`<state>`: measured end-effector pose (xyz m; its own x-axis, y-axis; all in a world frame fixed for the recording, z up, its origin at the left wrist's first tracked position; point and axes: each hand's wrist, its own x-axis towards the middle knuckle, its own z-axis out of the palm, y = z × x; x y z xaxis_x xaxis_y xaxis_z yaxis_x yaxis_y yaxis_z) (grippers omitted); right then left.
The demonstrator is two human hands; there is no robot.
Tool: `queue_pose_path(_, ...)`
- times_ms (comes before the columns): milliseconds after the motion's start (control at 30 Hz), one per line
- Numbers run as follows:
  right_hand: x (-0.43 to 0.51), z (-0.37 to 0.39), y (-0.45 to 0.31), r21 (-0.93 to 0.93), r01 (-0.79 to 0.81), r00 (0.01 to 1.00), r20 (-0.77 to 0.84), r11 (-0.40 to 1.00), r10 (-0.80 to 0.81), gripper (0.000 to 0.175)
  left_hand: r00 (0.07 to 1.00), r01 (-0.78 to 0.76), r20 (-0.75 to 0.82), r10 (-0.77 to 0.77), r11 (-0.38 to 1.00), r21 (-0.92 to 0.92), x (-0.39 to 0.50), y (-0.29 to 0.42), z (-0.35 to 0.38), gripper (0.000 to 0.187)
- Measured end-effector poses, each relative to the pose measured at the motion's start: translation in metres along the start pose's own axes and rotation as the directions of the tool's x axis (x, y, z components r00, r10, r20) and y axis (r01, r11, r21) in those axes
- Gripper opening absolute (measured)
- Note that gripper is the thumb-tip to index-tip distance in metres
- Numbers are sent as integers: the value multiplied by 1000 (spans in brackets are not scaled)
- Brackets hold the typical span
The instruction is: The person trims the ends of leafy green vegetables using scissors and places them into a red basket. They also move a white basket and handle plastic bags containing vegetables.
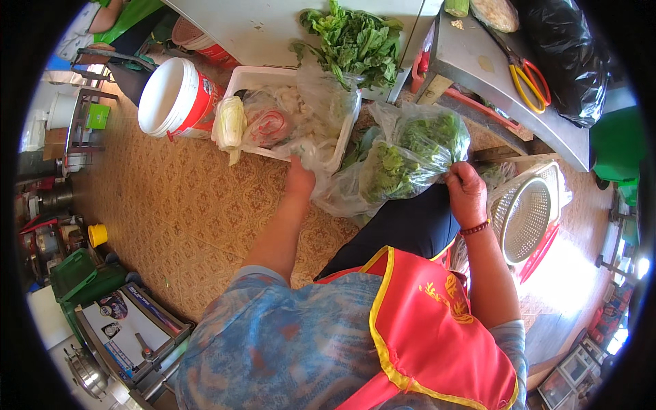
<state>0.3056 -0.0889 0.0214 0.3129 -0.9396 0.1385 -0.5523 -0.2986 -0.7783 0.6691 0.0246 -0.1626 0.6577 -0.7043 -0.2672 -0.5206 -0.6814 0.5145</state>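
Observation:
My right hand (466, 192) pinches the gathered edge of a clear plastic bag (353, 195) by my knee. Leafy greens (387, 171) fill the bag and show through the film. On the bag's far left side, my left hand (301, 177) grips crumpled film at the near rim of a white foam box (261, 149); its fingertips are partly hidden. Inside the box lie more plastic bags, one with red print (270, 127). A napa cabbage (230, 125) leans over the box's left corner. Dark leafy vegetables (359, 46) stick out of another bag at the back.
A white and red bucket (177, 97) stands left of the box. At the upper right, a metal table (461, 48) holds scissors (530, 84) and a black plastic bag (566, 56). Plastic baskets (530, 220) stand right of my right arm. Patterned flooring (205, 205) spreads to the left.

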Motion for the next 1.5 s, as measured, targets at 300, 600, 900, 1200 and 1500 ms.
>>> queue_pose_path(300, 0, 3, 7, 16, 7, 1000, -26, 1000, -7, 6, 980, 97, 118, 157, 136, -986, 107, 172, -184, 33)
queue_pose_path(600, 12, -3, -26, -20, 10, 1000, -4, 1000, -10, 6, 952, -228, -194, 234, 127, -965, 53, 150, -235, 35)
queue_pose_path(900, 66, 12, -67, -235, 165, 949, 301, 958, -90, 15, 755, -555, -272, 597, 802, 220, 12, -1, -174, 46)
queue_pose_path(1200, 41, 10, -65, -214, 95, 939, 343, 972, -17, 16, 770, -628, 107, 628, 777, -40, -82, 156, -107, 108)
queue_pose_path(1500, -32, -97, -21, -69, -156, 986, 54, 985, 160, 23, 752, -607, -36, 658, 670, -428, -43, 198, -83, 29)
